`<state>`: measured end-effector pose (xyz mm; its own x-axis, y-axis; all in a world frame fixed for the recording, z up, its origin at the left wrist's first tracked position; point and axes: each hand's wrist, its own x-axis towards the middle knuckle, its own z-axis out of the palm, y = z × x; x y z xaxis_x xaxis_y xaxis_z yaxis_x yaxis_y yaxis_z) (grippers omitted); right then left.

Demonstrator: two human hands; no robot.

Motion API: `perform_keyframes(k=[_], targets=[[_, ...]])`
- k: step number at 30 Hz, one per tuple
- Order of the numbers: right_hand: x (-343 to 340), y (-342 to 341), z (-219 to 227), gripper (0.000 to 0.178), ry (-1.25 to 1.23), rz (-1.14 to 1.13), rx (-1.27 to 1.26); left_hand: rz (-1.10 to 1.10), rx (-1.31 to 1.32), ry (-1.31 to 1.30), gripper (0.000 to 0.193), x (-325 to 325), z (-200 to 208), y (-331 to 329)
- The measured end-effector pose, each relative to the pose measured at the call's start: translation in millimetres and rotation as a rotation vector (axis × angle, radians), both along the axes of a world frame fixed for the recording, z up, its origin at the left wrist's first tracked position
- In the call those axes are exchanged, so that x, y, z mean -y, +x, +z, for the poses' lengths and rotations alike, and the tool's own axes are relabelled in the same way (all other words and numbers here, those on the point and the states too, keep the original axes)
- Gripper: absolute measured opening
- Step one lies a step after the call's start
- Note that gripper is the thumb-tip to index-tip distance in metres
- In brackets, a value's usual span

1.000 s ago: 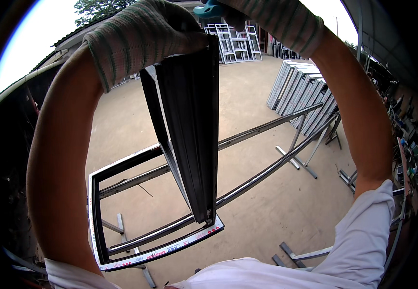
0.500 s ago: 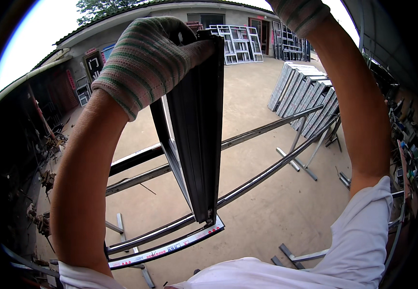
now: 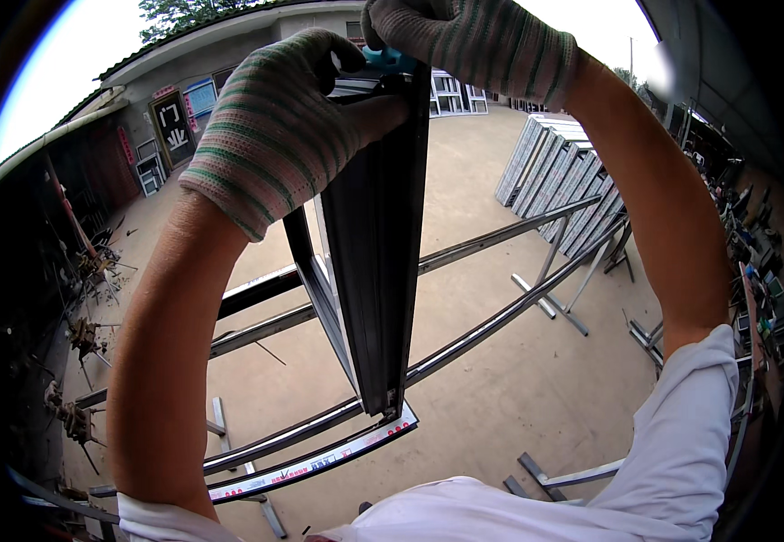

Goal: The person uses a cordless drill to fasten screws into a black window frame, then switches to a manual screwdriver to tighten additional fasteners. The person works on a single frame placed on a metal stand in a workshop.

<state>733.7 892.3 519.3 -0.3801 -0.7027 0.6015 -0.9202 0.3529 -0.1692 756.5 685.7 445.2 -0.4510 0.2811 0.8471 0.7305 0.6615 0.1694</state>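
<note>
My left hand [image 3: 274, 126], in a striped knitted glove, grips the top of a dark metal window frame [image 3: 374, 253], thumb on the near face. The frame stands upright, its lower end at a long profile [image 3: 319, 465] with a printed protective film strip. My right hand [image 3: 473, 45], gloved alike, is curled at the frame's top, close beside my left fingers. Under its fingers a small teal object [image 3: 388, 61] shows at the frame's upper end. Most of it is hidden, so its kind cannot be made out.
Long metal rails of a stand [image 3: 509, 307] cross beneath the frame. A stack of wrapped profiles or frames [image 3: 559, 172] leans at the back right. Pale window frames [image 3: 450, 95] stand by the far building. Cluttered equipment [image 3: 762, 298] lines the right side.
My right hand has come down and left to the frame's top, and the teal object now shows there. My left hand keeps its grip; the view has shifted slightly.
</note>
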Motion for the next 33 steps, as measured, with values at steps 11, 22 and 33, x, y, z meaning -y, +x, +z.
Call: perform_keyframes(k=[11,22,33], targets=[[7.0,8.3,11.4,0.028,-0.185,0.035,0.008,-0.159,-0.097,0.213,0.028,12.7,-15.2,4.4],[-7.9,20.1,0.4,0.038,-0.462,0.195,-0.081,-0.225,0.311,0.965,0.042,67.3,-159.8,33.2],[-117.3,36.4,-329.6,0.042,-0.947,-0.32,0.47,-0.655,1.069,1.95,0.074,129.2,-376.1,147.9]])
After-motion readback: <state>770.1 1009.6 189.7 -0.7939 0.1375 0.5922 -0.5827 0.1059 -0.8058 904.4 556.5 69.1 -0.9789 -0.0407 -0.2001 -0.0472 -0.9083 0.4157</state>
